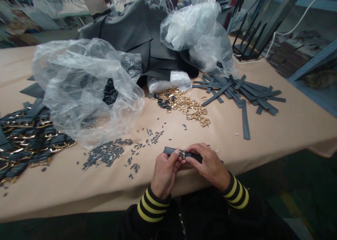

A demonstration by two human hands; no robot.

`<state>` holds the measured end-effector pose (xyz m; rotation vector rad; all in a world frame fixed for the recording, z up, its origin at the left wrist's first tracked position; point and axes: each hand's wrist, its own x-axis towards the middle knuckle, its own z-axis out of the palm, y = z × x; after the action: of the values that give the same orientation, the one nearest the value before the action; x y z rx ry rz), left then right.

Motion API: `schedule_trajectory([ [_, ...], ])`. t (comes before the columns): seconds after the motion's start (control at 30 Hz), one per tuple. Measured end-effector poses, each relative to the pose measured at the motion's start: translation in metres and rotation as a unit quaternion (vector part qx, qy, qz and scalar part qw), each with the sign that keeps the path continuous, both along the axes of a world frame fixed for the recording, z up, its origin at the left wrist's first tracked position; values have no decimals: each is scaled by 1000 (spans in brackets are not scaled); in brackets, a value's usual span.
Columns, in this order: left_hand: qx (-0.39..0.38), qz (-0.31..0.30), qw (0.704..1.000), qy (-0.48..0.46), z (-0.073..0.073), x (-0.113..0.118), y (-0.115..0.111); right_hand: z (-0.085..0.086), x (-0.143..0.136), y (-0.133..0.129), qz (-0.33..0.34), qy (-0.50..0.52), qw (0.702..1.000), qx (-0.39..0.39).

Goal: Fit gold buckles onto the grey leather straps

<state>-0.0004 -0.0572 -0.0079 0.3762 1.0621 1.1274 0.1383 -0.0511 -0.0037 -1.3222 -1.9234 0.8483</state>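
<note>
Near the table's front edge, both hands hold one dark leather strap [170, 150] that carries a gold buckle [184, 153]. My left hand [166, 170] is closed on the strap, its thumb pressed just left of the buckle. My right hand [209, 164] pinches the strap on the buckle's other side. Fingers partly cover the strap's middle and its right part. Beyond the hands lies a pile of gold buckles [191, 106] with some small black loops [165, 102] among them. Small dark tube-like pieces [104, 154] are scattered to the left.
Loose dark straps [244, 92] are heaped at the right. Buckled straps [23, 138] are piled at the far left, beside a clear plastic bag [92, 89]. Behind stand dark leather sheets [129, 33], another plastic bag [195, 29] and a black router [246, 50] with a white cable.
</note>
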Motion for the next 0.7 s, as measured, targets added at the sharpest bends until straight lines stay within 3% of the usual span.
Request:
schedule_trajectory([
  [0.1,4,-35,999,-3,0,-2,0,3,4,4,31,31,997,-61],
  [0.3,-10,-88,996,-14,1,-8,0,3,6,9,69,54,991,-102],
  [0.53,-24,-122,992,-9,3,-15,4,5,4,12,87,54,993,-60],
  [0.7,17,-127,991,32,2,-13,1,4,5,12,75,62,990,-102],
])
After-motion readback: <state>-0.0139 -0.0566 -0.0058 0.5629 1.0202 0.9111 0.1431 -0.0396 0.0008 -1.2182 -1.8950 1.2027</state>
